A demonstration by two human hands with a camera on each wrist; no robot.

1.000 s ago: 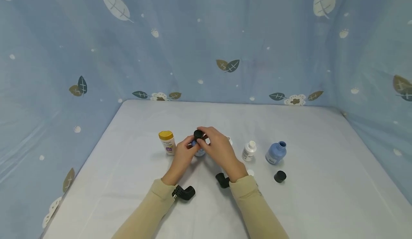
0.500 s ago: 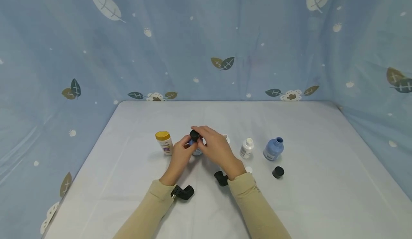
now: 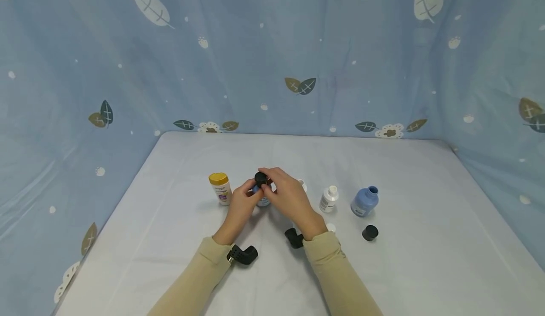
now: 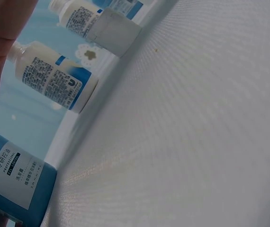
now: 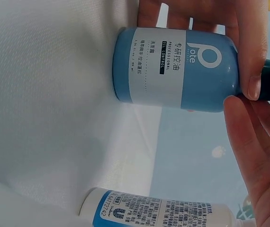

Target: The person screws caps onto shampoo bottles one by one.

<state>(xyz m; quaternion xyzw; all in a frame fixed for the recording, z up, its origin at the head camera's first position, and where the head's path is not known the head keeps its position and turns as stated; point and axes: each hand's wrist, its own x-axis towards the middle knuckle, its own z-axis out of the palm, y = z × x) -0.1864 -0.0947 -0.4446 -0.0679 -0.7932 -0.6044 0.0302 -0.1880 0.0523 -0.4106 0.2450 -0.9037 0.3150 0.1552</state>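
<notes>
My left hand (image 3: 240, 207) grips a blue shampoo bottle (image 3: 264, 202) that stands upright on the table. In the right wrist view its fingers lie behind the bottle (image 5: 156, 68), and its thumb presses the shoulder. Fingers and thumb of my right hand (image 3: 291, 200) pinch the black cap (image 3: 260, 179) at the bottle's neck. Whether the threads are engaged is hidden by the fingers. Just left of the left hand stands a white bottle with a yellow cap (image 3: 221, 190). Partly behind the right hand is a small white bottle (image 3: 303, 184).
To the right stand another white bottle (image 3: 329, 200), uncapped, and an uncapped blue bottle (image 3: 364, 203). A loose black cap (image 3: 370, 233) lies in front of the latter. A white cap (image 3: 331, 228) shows partly beside the right wrist. Black camera mounts (image 3: 244, 255) stick out from the wrists.
The head view shifts slightly and returns. Both hands stay on the bottle and its black cap, with only small finger movement; the other bottles stand where they were.
</notes>
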